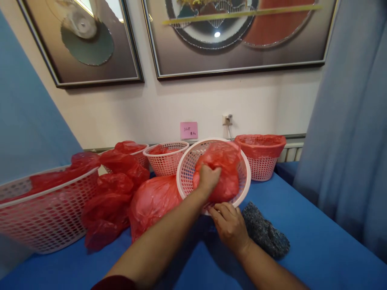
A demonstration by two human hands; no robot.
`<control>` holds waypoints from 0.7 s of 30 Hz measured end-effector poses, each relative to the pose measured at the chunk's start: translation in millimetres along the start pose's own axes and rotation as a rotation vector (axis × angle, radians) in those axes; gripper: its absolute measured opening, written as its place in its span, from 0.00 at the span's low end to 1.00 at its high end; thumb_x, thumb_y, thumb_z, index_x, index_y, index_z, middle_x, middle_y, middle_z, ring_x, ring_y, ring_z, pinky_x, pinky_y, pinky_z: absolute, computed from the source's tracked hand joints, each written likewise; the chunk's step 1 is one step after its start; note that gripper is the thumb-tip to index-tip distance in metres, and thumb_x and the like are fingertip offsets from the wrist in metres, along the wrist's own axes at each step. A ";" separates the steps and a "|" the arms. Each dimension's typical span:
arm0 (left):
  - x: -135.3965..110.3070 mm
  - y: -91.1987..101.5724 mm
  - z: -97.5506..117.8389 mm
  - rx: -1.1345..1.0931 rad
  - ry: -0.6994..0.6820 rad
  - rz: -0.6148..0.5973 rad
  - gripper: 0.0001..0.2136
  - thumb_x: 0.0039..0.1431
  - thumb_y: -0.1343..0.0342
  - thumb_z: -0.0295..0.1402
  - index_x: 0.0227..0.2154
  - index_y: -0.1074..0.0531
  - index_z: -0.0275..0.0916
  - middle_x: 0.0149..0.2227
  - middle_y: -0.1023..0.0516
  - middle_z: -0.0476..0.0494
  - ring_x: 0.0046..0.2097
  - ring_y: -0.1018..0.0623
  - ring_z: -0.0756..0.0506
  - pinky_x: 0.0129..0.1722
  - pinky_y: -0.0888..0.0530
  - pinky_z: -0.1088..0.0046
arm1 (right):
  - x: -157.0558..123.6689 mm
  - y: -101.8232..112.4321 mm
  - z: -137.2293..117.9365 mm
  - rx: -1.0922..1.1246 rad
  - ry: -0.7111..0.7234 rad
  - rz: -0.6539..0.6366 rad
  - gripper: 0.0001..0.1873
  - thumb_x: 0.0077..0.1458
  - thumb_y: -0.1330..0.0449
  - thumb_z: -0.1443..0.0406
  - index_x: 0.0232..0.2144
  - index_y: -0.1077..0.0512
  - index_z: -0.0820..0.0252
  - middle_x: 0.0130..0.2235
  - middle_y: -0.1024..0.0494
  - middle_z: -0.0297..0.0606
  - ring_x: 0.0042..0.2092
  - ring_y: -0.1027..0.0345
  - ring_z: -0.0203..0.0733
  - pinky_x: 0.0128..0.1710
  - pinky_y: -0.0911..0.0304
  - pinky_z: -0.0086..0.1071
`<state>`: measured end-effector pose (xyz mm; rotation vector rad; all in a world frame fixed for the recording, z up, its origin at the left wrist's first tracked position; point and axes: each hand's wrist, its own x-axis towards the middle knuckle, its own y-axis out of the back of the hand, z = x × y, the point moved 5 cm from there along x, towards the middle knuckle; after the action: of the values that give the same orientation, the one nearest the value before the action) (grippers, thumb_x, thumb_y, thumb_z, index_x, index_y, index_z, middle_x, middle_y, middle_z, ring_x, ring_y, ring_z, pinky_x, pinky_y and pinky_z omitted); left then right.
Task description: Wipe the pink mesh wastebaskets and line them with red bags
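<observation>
A pale pink perforated plastic basket (186, 171) is tilted, its mouth facing me. Inside it bulges a red plastic bag (225, 177); its contents are hidden. My left hand (208, 177) reaches into the basket, its fingers closed on a gathered part of the bag. At the basket's near edge, my right hand (229, 223) grips the rim with its fingers curled over it. A dark grey speckled cloth (265, 231) lies on the blue surface just right of my right hand. Left of the basket sits a full red plastic bag (155, 201).
A large basket (60, 219) with red plastic stands at the left, beside a crumpled red bag (105, 209). Smaller baskets (165, 161) line the wall; one lined basket (261, 163) is behind on the right. Blue cloth (320, 241) covers the table. Curtains (341, 133) hang at both sides.
</observation>
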<state>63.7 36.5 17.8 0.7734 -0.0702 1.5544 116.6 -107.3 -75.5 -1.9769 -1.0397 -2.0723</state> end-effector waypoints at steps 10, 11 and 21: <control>-11.3 39.9 -9.2 0.731 -0.414 -0.516 0.15 0.60 0.49 0.26 0.44 0.20 0.40 0.63 0.28 0.40 0.62 0.29 0.36 0.62 0.32 0.58 | 2.2 2.3 14.2 0.045 -0.037 -0.020 0.12 0.65 0.43 0.67 0.48 0.24 0.58 0.42 0.21 0.40 0.45 0.32 0.43 0.43 0.44 0.38; -18.2 38.1 -9.4 0.743 -0.419 -0.569 0.12 0.59 0.46 0.29 0.42 0.19 0.39 0.61 0.27 0.38 0.61 0.28 0.35 0.62 0.32 0.58 | 2.1 2.6 16.0 0.052 -0.048 -0.017 0.12 0.66 0.43 0.67 0.49 0.24 0.58 0.42 0.21 0.40 0.45 0.32 0.44 0.43 0.44 0.38; -14.1 36.7 -21.6 0.677 -0.118 -0.537 0.22 0.37 0.29 0.25 0.41 0.22 0.34 0.67 0.38 0.24 0.66 0.39 0.20 0.62 0.43 0.37 | -0.7 2.7 19.8 0.075 -0.022 -0.008 0.12 0.67 0.44 0.66 0.48 0.24 0.58 0.43 0.21 0.41 0.46 0.32 0.45 0.43 0.44 0.38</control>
<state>20.4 28.7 8.7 1.2876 0.5623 1.0043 134.9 -99.3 -76.5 -1.9674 -1.1136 -1.9892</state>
